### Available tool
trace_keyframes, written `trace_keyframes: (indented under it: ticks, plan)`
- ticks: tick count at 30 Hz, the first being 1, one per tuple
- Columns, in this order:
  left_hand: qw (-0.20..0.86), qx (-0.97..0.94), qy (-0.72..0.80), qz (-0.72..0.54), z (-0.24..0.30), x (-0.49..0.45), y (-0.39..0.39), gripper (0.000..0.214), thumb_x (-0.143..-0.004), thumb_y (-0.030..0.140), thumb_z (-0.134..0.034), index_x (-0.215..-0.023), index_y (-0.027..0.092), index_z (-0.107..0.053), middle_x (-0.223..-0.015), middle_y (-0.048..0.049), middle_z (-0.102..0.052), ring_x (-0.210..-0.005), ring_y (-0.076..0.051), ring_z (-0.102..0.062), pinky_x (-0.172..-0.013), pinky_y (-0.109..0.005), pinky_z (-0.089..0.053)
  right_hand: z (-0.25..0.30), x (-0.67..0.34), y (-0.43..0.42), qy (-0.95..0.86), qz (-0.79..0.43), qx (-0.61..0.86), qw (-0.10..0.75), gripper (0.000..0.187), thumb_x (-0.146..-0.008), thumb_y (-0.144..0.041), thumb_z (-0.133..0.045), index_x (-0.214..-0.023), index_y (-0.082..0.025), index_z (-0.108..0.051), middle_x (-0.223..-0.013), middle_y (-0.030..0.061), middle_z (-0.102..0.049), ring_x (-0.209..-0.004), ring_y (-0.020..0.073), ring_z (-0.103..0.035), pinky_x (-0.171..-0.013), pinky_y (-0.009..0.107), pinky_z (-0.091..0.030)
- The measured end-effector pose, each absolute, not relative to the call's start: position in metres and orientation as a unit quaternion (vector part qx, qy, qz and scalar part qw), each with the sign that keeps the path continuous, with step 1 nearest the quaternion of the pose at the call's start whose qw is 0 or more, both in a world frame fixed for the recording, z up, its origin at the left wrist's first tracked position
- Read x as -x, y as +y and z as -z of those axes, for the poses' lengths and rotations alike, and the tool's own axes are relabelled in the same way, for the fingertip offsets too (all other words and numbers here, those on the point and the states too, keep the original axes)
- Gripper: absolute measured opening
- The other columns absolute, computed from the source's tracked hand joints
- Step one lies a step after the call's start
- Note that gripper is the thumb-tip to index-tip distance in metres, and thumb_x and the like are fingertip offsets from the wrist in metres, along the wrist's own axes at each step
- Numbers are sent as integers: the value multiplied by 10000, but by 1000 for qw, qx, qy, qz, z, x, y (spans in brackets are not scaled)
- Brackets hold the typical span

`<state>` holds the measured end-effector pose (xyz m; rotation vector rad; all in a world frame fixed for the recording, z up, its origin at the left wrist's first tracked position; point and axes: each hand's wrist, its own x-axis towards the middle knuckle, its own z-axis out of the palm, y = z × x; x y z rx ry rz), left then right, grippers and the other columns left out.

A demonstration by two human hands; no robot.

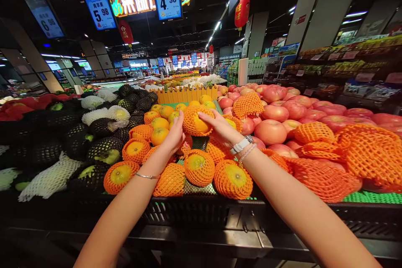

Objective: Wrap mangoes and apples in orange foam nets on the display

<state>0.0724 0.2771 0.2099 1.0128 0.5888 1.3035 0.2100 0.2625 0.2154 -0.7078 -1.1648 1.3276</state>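
Note:
An orange in an orange foam net (196,120) is held up between both my hands above a heap of netted oranges (199,168). My left hand (174,134) cups its left side with the fingers curled on it. From the right, my right hand (221,126) grips it; that wrist carries a white watch and a bracelet. Bare oranges (159,135) lie behind the held one.
Dark fruit in black and white nets (103,147) fills the left bin. Red apples (270,131) and loose orange nets (370,150) lie at the right. A black stand edge (201,213) runs in front. A yellow fence divider (187,94), price signs and shelves stand beyond.

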Motion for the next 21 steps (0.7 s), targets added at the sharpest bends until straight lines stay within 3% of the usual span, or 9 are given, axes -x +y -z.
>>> trace_keyframes:
  ticks: [3, 7, 12, 17, 21]
  plan:
    - [572, -456, 294, -616, -213, -71, 275, 291, -960, 401, -490, -1116, 180, -599, -1179, -122, -689, -1141, -234, -634, -1009, -383, -490, -217, -207, 261, -481, -557, 282, 615, 561, -671, -344, -808, -1118, -232, -488, -1082, 44, -680, -938, 180, -680, -837, 308, -575]
    - [574, -482, 281, -600, -211, -68, 277, 237, -925, 388, -554, -917, 169, -643, -967, -90, -719, -994, -209, -665, -898, -312, -516, -217, -207, 258, -465, -562, 274, 627, 577, -624, -299, -829, -1079, -224, -483, -1044, 37, -681, -920, 177, -679, -847, 308, -572]
    - [411, -498, 317, -695, -208, -61, 284, 268, -894, 358, -614, -708, 187, -523, -641, 40, -552, -630, -100, -538, -629, -189, -436, -215, -204, 254, -478, -634, 237, 561, 551, -634, -314, -822, -1077, -247, -501, -1136, 40, -659, -984, 196, -667, -829, 319, -583]
    - [367, -518, 317, -705, -215, -59, 285, 280, -896, 304, -607, -672, 189, -487, -607, 61, -486, -543, -73, -434, -538, -172, -357, -212, -202, 256, -492, -620, 226, 568, 532, -673, -387, -776, -1118, -257, -515, -1125, 29, -666, -1038, 212, -654, -843, 321, -583]
    - [431, -481, 333, -687, -214, -60, 289, 258, -881, 322, -612, -687, 194, -501, -602, 58, -521, -523, -82, -468, -534, -188, -379, -210, -204, 258, -549, -569, 229, 568, 648, -633, -399, -804, -1191, -255, -508, -1215, 38, -640, -1114, 219, -624, -990, 344, -526]
